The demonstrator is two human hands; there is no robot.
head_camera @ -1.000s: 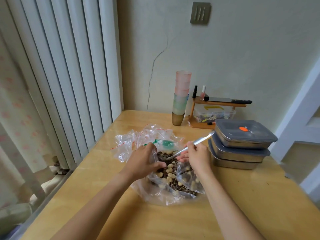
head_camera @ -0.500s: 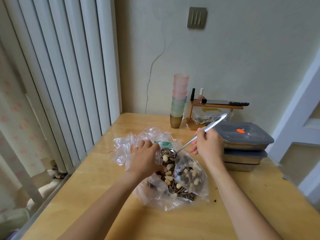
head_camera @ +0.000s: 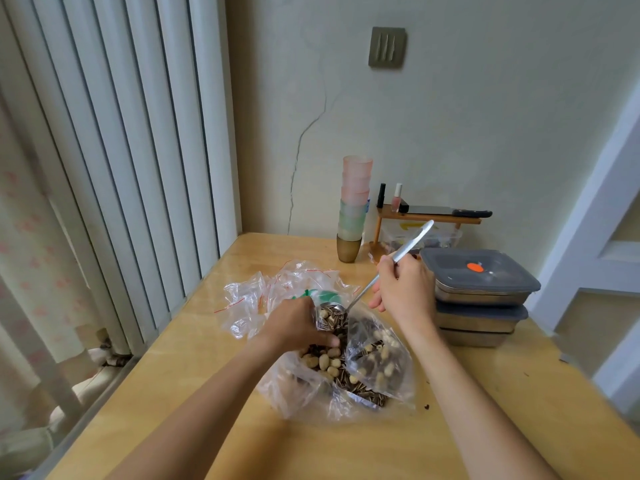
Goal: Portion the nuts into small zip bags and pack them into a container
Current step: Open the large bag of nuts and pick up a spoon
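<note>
A large clear plastic bag of mixed peanuts and striped sunflower seeds lies on the wooden table. My left hand grips a small clear zip bag at its mouth, just above the big bag. My right hand holds a metal spoon by its handle. The spoon's bowl, loaded with seeds, sits at the small bag's opening. Three stacked steel containers with grey lids stand to the right.
Several empty zip bags with red strips lie crumpled behind the big bag. A stack of coloured cups and a small wooden shelf with bottles stand at the wall. White vertical blinds border the table's left edge.
My right hand has lifted the spoon out of the big bag and tilted its handle up, bringing a load of seeds to the small bag's mouth. My left hand stays put.
</note>
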